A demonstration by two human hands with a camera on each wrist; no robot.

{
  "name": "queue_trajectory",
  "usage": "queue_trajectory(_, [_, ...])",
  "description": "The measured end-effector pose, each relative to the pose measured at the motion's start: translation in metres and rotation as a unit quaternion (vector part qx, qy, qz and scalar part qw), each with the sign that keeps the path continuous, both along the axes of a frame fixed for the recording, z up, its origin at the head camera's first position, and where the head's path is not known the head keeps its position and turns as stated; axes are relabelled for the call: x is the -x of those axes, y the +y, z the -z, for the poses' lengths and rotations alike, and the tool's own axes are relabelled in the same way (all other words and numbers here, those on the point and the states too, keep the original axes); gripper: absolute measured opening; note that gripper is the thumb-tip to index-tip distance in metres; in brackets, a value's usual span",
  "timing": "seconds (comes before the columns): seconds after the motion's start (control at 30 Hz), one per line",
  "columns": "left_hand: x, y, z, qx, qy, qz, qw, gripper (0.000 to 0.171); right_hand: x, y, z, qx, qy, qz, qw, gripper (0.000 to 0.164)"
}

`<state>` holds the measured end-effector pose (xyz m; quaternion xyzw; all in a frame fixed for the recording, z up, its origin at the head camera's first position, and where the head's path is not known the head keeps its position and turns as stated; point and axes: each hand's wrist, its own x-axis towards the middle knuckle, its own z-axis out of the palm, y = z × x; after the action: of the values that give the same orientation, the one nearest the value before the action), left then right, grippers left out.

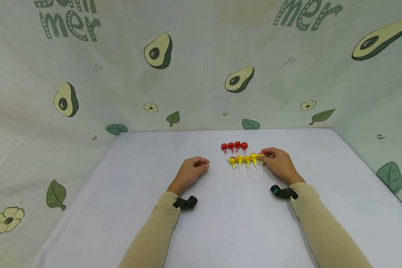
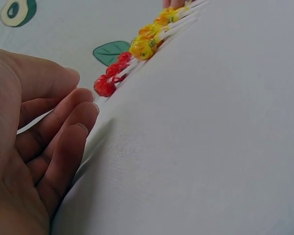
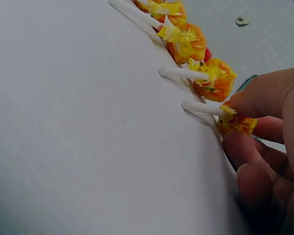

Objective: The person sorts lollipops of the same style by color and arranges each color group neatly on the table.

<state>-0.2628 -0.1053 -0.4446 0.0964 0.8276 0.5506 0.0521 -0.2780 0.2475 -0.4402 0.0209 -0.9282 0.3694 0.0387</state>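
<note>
My right hand (image 1: 280, 163) pinches the wrapped head of a yellow lollipop (image 3: 237, 123) at the right end of a row. Its white stick points toward me, seen in the head and right wrist views. Several more yellow lollipops (image 1: 247, 160) lie side by side to its left. Behind them is a row of red lollipops (image 1: 231, 146), sticks also toward me. To the left of both rows, my left hand (image 1: 191, 172) rests near the table with fingers loosely curled, holding nothing; in the left wrist view its fingertips (image 2: 90, 108) are apart from the red lollipops.
A white table (image 1: 231, 223) lies under the hands and lollipops. Behind it hangs a pale cloth (image 1: 194, 93) printed with avocados, leaves and flowers. Each wrist carries a black camera strap, one at the left (image 1: 185, 203).
</note>
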Motion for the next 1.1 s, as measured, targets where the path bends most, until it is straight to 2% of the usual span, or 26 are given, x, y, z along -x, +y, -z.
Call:
queue_trajectory(0.3, [0.0011, 0.0031, -0.0012, -0.007, 0.0, 0.004, 1.0, 0.016, -0.0018, 0.0041, -0.003, 0.003, 0.015, -0.001, 1.0, 0.041])
queue_trajectory(0.63, [-0.0019, 0.0003, -0.0041, -0.033, -0.026, 0.001, 0.9991, 0.018, -0.0055, 0.0006, -0.003, 0.029, -0.008, -0.002, 1.0, 0.041])
queue_trajectory(1.1, [0.0012, 0.0014, -0.0036, -0.035, -0.021, -0.002, 0.9992, 0.017, -0.0023, 0.0027, -0.0027, 0.03, -0.016, 0.004, 0.999, 0.044])
